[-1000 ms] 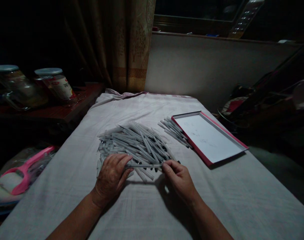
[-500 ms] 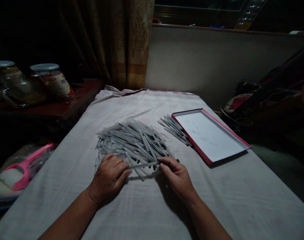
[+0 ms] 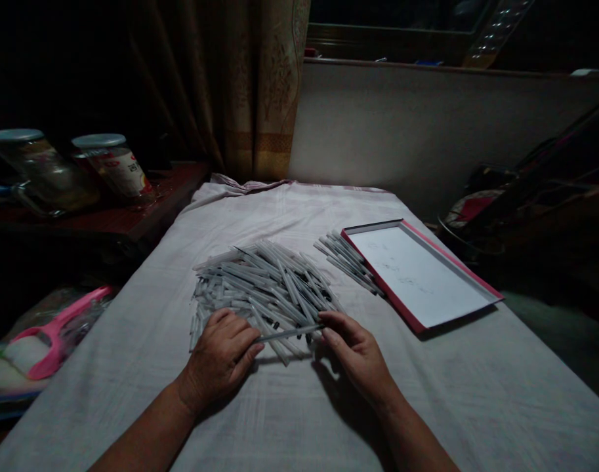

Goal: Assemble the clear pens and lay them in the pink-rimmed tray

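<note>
A thin translucent grey pen is stretched nearly level between my two hands, above the front of a heap. My left hand is closed round its left end, thumb along the near side. At its right end, my right hand pinches it between thumb and fingertips; that end is mostly hidden. Behind the hands lies the heap of similar pens, loosely piled, some with black ends. A smaller row of pens rests side by side against the left edge of a shallow red-edged box lid with a white inside.
A white checked cloth covers the table. On the left, a dark red side table carries a lidded jar and a glass jug. A pink-handled object lies lower left. Behind hang a curtain and a pale wall.
The whole view has shifted slightly down and right. Both hands keep their hold on the pen. A black tip that showed past my right fingers is no longer visible.
</note>
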{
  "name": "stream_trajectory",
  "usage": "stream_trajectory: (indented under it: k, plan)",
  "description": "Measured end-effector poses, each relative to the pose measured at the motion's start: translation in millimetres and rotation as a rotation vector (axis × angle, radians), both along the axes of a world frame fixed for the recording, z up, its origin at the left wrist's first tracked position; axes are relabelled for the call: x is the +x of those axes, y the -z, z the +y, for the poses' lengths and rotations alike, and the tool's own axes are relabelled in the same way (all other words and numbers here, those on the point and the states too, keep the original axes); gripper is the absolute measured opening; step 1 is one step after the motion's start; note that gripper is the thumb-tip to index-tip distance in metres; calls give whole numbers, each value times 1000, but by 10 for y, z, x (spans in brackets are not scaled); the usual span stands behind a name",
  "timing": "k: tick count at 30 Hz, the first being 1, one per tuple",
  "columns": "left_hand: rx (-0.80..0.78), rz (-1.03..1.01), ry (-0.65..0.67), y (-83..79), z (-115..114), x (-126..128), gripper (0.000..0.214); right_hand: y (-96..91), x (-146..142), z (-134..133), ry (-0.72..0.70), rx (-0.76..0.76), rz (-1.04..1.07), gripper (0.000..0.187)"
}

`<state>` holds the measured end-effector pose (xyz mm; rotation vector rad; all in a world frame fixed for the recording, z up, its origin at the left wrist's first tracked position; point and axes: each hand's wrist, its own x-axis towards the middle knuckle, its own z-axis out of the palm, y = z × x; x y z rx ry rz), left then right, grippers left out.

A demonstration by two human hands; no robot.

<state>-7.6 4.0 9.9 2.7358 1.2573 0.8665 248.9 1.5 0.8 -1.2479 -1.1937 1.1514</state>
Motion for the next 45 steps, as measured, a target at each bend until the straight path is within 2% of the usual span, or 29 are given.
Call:
stream_trajectory:
  k: [4,9,15,21,24,28,36,41,45]
  plan:
    - [10,-6,18,1,-4,9,22,32,-7,5,-14,-86,1,37]
    - [6,-17,27,-1,0,4,22,-9,-5,-7,-17,-80,38,37]
    - [-3,-24,20,-10,-6,4,21,27,-12,1,7,-80,12,42]
    - [-2,-8,18,-10,-6,5,23,-32,-2,2,-35,-76,16,39]
    - [3,-19,18,-5,0,8,24,-9,0,5,-20,-76,54,42]
    - [3,-17,29,-3,1,22,23,46,1,17,-20,-95,2,44]
    - [12,-12,14,10,10,7,26,-3,24,28,-10,-52,49,32]
    - [46,-41,-18,35,28,-33,21,66,94,69,122,-5,-52,28]
    - [61,-46,-17,46,35,-40,19,120,121,57,66,29,-249,26]
